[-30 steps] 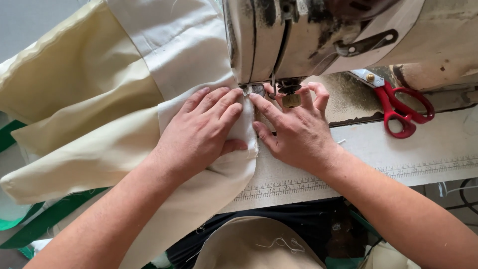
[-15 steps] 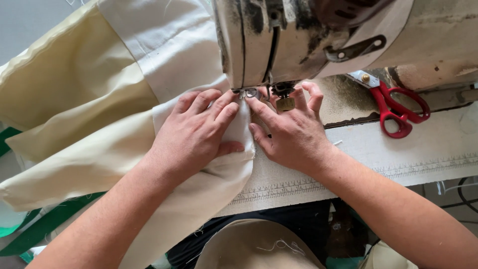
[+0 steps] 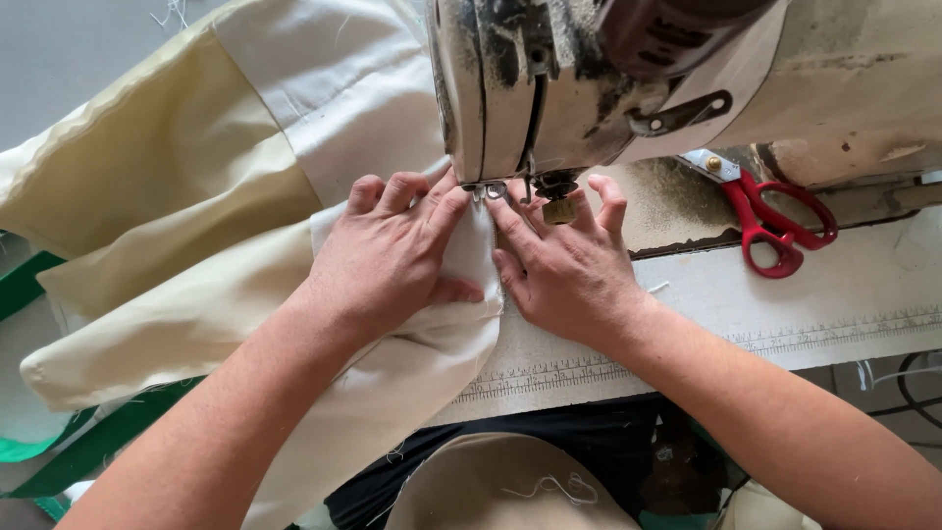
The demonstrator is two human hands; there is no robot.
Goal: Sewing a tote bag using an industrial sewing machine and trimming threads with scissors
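Cream and white fabric (image 3: pixel 196 226) lies spread over the sewing table and runs under the head of a worn sewing machine (image 3: pixel 589 79). My left hand (image 3: pixel 392 250) lies flat on the fabric just left of the needle, fingers together and pointing at the presser foot (image 3: pixel 491 189). My right hand (image 3: pixel 564 265) presses the fabric's edge on the other side, fingertips right at the foot. Both hands pin the cloth down; neither one closes around it.
Red-handled scissors (image 3: pixel 770 216) lie on the machine bed to the right. A ruler strip (image 3: pixel 687 358) runs along the table's front edge. Green strapping (image 3: pixel 88 447) shows at the lower left, and more cream cloth (image 3: pixel 500 486) sits on my lap below.
Both hands keep their place at the needle. The view has shifted slightly, so the hands and the scissors sit a little lower and further left in the picture.
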